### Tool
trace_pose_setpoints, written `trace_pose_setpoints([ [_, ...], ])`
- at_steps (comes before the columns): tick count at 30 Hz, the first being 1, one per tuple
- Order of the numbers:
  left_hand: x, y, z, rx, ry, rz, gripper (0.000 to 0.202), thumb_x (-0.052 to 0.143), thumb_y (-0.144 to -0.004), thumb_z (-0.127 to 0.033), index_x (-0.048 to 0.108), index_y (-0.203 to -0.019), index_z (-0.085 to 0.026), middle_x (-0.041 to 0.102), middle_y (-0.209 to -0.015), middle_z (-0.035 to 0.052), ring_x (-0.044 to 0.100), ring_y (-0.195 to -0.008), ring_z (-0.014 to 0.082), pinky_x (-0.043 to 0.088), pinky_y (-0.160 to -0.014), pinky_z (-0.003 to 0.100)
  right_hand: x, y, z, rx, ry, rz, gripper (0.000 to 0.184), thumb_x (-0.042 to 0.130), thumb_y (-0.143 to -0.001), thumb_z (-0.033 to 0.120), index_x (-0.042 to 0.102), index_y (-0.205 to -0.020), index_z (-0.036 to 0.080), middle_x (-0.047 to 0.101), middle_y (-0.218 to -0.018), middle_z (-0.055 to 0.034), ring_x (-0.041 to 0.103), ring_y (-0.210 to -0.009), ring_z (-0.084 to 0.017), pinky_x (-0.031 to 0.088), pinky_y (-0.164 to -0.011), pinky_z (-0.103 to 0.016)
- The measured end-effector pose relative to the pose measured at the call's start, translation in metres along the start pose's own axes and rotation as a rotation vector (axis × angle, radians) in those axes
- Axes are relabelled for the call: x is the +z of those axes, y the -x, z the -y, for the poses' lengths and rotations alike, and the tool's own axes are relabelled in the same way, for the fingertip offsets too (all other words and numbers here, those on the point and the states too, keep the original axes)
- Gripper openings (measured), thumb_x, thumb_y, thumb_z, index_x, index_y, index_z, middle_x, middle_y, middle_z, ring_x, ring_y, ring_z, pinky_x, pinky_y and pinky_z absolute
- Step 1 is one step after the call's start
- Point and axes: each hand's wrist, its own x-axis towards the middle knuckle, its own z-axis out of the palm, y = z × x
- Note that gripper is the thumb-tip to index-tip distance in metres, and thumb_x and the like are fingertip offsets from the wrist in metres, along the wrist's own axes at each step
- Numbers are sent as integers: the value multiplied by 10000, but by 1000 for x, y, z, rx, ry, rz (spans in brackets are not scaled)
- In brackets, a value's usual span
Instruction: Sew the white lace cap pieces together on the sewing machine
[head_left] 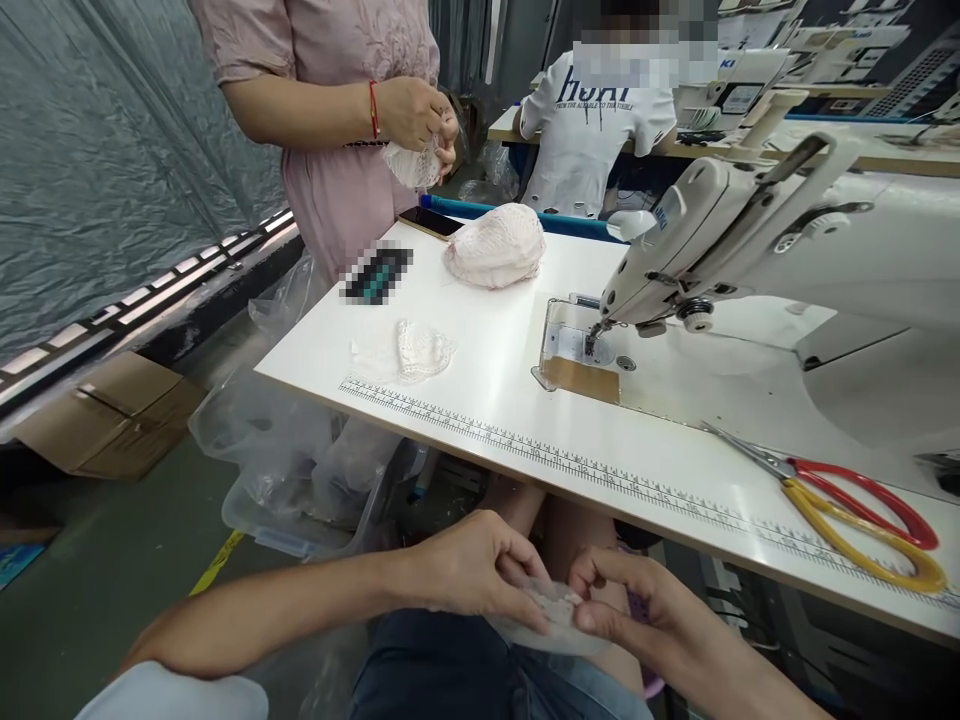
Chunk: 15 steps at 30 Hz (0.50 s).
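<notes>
Low over my lap, my left hand [495, 570] and my right hand [622, 605] pinch a thin, whitish, see-through piece of fabric [551, 628] between them. My left thumb and fingers close on its left side, my right thumb and forefinger on its right edge. Its exact kind does not show. Above on the white table lie a stack of pale pink lace cups [495, 247] and a loose white lace piece [416, 350]. Scissors [847, 510] with red and yellow handles rest near the table's front edge.
A white sewing machine [720, 240] stands on the table's right side. A printed ruler [540, 455] runs along the front edge. A phone [430, 222] lies at the back. One person in pink [352, 120] stands at left holding lace; another sits behind. Below left is a plastic bin [300, 510].
</notes>
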Motion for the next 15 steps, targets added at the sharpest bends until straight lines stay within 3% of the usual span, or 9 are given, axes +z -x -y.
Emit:
trace_pose_setpoints([
  [7,-1,2,0,-27,-46,-15,511,816,-477,-420,719,-861,-96,678,-722,62,591,-636,160,454,-623,246,5,-2,-9,-51,163,-66,212,641,-756,441,622,-785,231,564,-703,19,522,-689,-153,401,-575,-217],
  [15,-2,4,-5,-25,-109,-16,360,750,-591,-265,717,-906,-94,704,-786,98,638,-709,203,484,-664,272,5,-1,-13,-62,185,-33,220,562,-829,430,610,-790,219,549,-749,21,498,-727,-150,369,-620,-229],
])
